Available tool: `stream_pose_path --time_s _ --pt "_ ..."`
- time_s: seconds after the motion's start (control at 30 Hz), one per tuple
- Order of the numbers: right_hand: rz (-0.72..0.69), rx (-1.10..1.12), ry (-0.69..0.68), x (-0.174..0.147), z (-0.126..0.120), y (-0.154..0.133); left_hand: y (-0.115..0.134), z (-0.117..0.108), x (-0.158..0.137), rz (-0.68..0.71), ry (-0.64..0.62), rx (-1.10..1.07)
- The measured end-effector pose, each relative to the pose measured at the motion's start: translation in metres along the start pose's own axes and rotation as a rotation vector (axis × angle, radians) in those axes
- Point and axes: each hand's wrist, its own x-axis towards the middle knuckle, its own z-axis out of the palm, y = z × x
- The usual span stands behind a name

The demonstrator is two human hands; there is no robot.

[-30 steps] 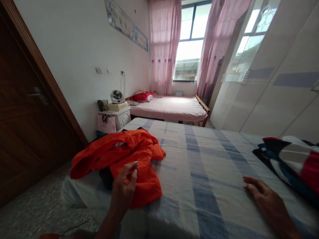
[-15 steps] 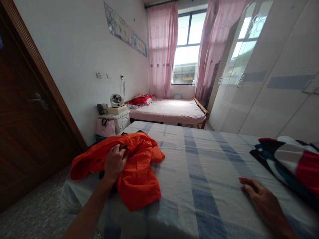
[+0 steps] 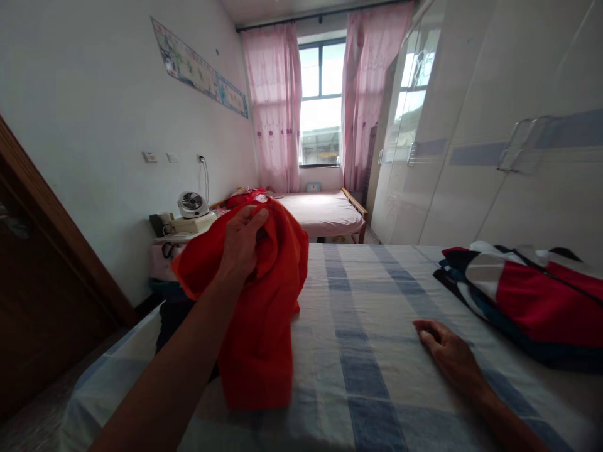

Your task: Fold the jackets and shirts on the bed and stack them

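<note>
My left hand (image 3: pixel 244 235) is closed on the bunched upper part of an orange garment (image 3: pixel 264 351), holding it up off the bed so that its lower part hangs down. The folds hide what kind of garment it is. Beneath and to the left of it, some dark cloth (image 3: pixel 172 317) lies on the bed. Over the checked bedsheet (image 3: pixel 315 370), at the right, my right hand (image 3: pixel 447 351) holds nothing, its fingers loosely bent. Beyond that hand lies a stack of folded clothes (image 3: pixel 532 301) in red, white, black and dark teal.
A bedside cabinet with a small white fan (image 3: pixel 193 204) and a pink bag (image 3: pixel 162 260) stands past the bed's left corner. Behind is a second bed (image 3: pixel 320 210) with pink bedding. White wardrobes (image 3: pixel 471 182) line the right side; a brown door (image 3: pixel 42 301) is at the left.
My left hand has lifted the orange garment from the bed, uncovering more of the dark cloth. The view has turned right, showing more of the clothes stack. My right hand remains empty.
</note>
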Motion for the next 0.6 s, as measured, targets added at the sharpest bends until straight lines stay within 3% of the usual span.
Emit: stream_pose_path --time_s 0.1,0.27,0.37,0.5,0.6 --pt "-0.026 0.2 -0.149 -0.007 -0.002 -0.017 0.02 0.048 0.0 0.009 -0.094 -0.323" --pt "-0.09 0.501 -0.182 -0.024 -0.001 -0.054 0.025 0.086 -0.013 0.006 -0.19 -0.456" --pt "-0.145 0.589 -0.125 -0.029 -0.004 -0.067 0.018 0.092 -0.025 -0.043 -0.241 -0.433" --pt "-0.164 0.526 -0.064 -0.025 -0.004 -0.06 0.018 0.082 -0.035 -0.056 -0.273 -0.38" --pt "-0.143 0.443 0.182 -0.017 0.002 -0.054 0.027 0.072 -0.04 0.004 -0.202 -0.354"
